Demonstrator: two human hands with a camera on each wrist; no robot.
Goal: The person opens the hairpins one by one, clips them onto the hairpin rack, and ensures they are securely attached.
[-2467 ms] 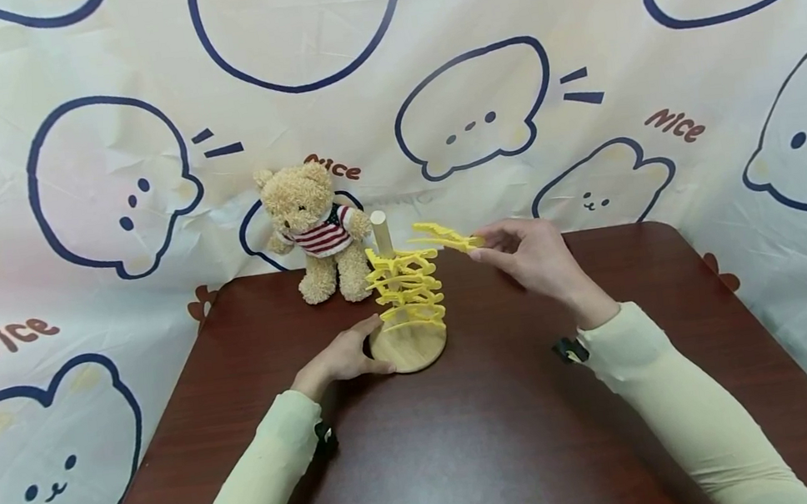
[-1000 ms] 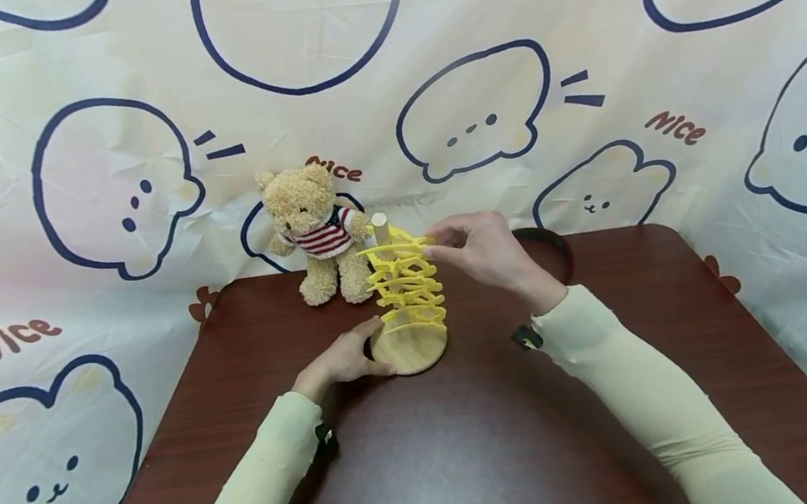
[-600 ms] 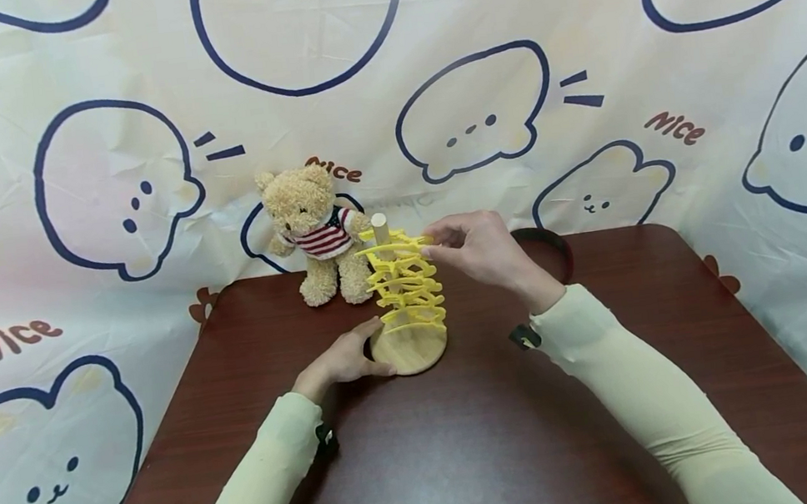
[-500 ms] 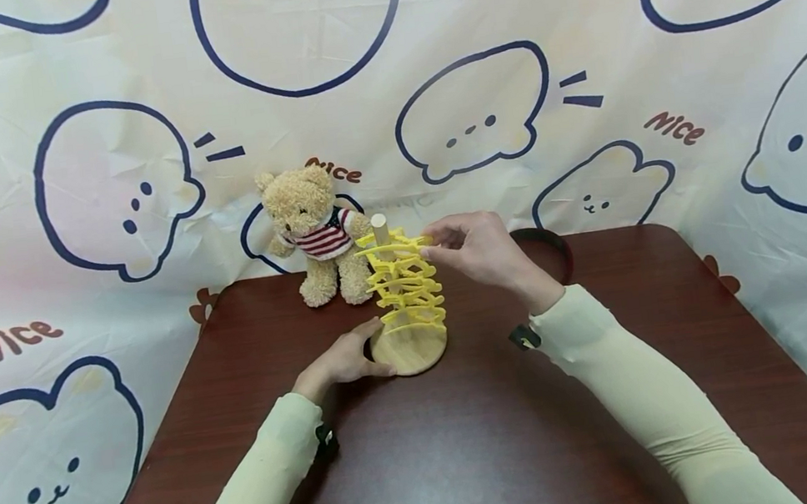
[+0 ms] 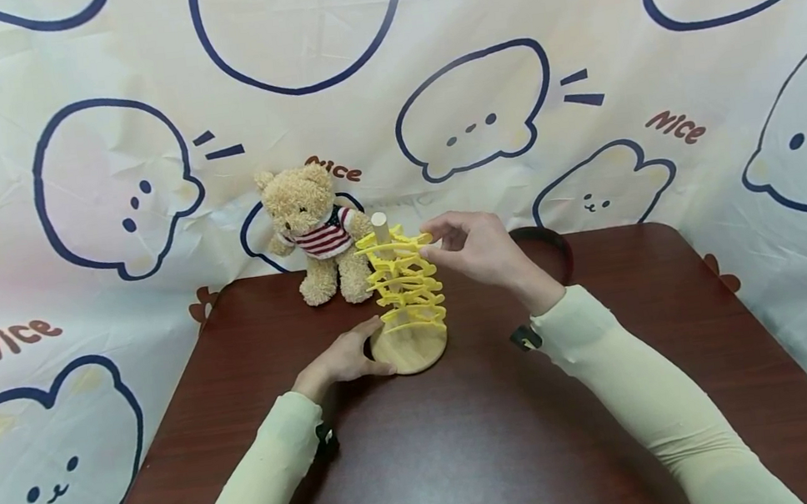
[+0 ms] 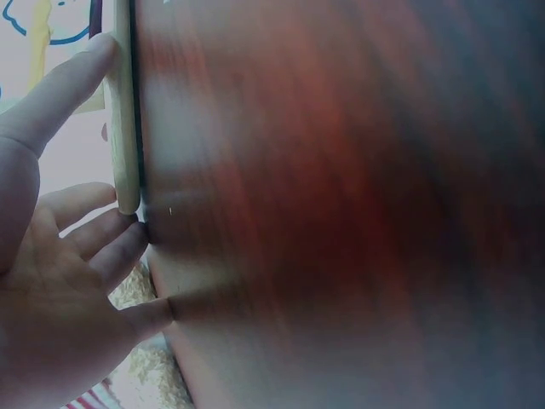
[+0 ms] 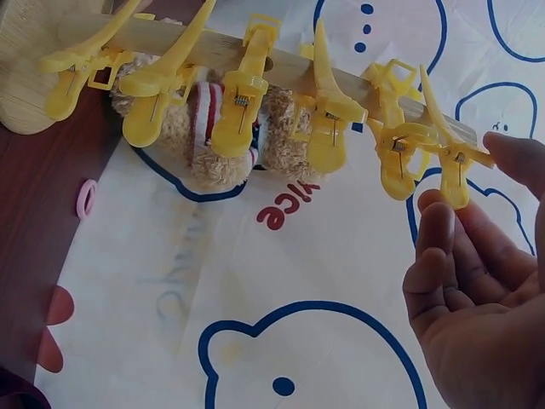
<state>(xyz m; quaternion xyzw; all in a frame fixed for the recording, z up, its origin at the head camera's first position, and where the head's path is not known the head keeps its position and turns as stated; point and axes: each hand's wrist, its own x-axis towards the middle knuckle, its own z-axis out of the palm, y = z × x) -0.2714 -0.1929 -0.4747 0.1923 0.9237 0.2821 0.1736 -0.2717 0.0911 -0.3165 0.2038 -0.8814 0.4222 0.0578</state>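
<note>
A wooden stand (image 5: 412, 352) with a round base and an upright post (image 5: 380, 226) stands on the table. Several yellow clothes pegs (image 5: 408, 292) grip the post one above another. My left hand (image 5: 341, 357) holds the base at its left side, thumb at the front and fingers behind. In the left wrist view the thumb lies on the base's face (image 6: 122, 128), other fingers at its rim. At the post's top, my right hand (image 5: 474, 245) pinches the uppermost peg (image 7: 458, 162), thumb on one handle and a fingertip at the other. That peg sits round the post.
A teddy bear (image 5: 314, 233) in a striped shirt sits just behind the stand to the left. A dark curved band (image 5: 562, 249) shows at the back behind the right hand. A pink ring (image 7: 87, 198) is by the table edge. A printed cloth (image 5: 457, 10) hangs behind.
My right hand has moved left, bringing a yellow clothes peg from beside the stand to the post's top, where its far prong has come down round the post. The left hand has not moved.
</note>
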